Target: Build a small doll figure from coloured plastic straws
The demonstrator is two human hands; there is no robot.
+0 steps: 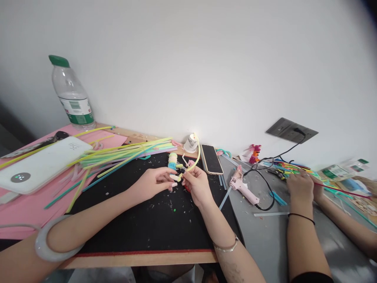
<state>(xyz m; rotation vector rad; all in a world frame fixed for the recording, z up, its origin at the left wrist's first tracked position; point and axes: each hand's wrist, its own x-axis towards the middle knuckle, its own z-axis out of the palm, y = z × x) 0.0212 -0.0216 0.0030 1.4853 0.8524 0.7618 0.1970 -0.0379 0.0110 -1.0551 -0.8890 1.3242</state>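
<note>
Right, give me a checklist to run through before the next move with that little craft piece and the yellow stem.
1. Both hands on the piece: ok. Left hand and right hand meet on the small craft piece.
2. Yellow stem held: ok, it curves up from the right hand's grip.
3. Stem's fixing to the piece: cannot tell, fingers hide it.
4. Glue gun out of the way: ok, it lies right of the black mat, cord attached.
5. Phone apart from the hands: ok.
6. Co-worker's hand apart: ok, busy with its own stems.
</note>
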